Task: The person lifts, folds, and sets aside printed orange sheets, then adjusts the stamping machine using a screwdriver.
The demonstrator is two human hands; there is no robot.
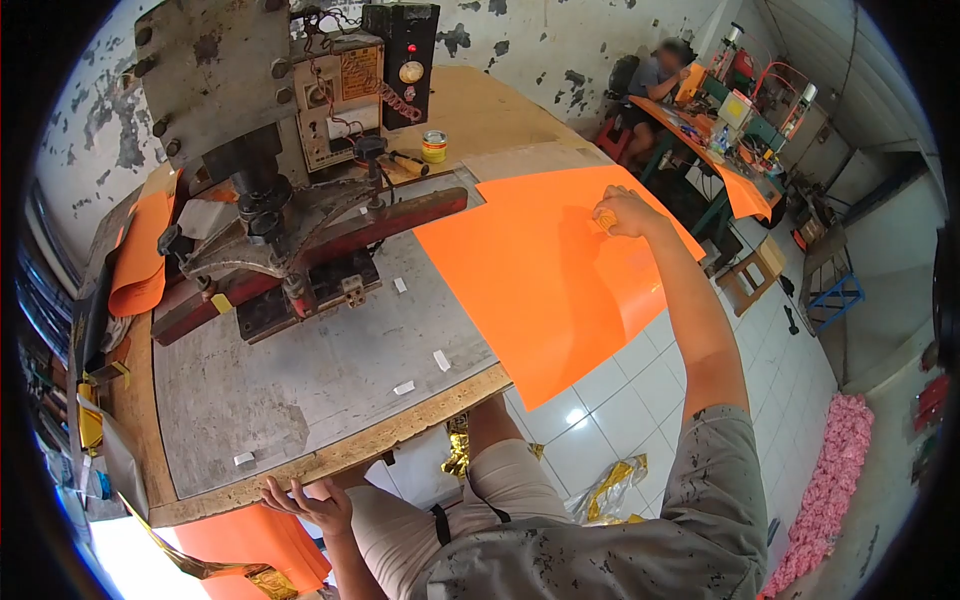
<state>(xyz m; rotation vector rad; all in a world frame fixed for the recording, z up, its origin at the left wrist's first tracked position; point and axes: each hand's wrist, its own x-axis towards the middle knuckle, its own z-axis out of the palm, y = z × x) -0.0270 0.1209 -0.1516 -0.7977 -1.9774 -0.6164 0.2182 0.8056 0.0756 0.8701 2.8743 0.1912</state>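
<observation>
A large orange sheet [540, 270] lies over the right part of the table, its near corner hanging past the edge. My right hand [630, 212] is on the sheet near its far right side, fingers curled round a small orange piece [606, 220]. At the table's front edge, my left hand [312, 503] is held with its fingers apart and nothing in it. More orange sheets [245, 545] hang below the edge beside it. The press [270, 220] stands over the grey metal plate [300, 400], left of the large sheet.
Small white pieces [441, 360] are stuck on the plate. Behind the press stand a control box [400, 65] and a yellow can [434, 147]. Rolled orange sheets [140, 260] lie at the left. A person [655, 90] sits at another table at the back right.
</observation>
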